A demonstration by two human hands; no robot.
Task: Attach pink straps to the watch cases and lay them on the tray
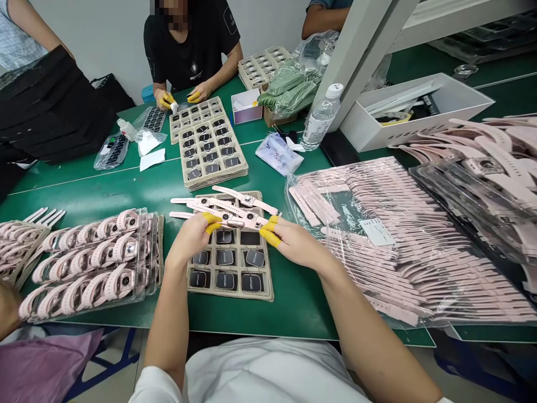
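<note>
My left hand (196,232) and my right hand (289,238) meet over a moulded tray (268,282), with yellow covers on some fingertips. Between them is a pale pink smartwatch (235,223). The left fingers pinch it near the case, while the right fingers close on its strap end. Just beyond, several pink smartwatches (247,200) with straps spread out lie across the tray's far part. Dark square watch faces (225,257) fill compartments in the nearer rows. My fingers hide the exact grip points.
Left stand clear trays of looped pink watches (96,263). On the right lies a plastic bag of pink straps (390,224). Farther back are another watch tray (213,148), a water bottle (323,117), a white box (415,112) and a co-worker (193,50) handling watch faces.
</note>
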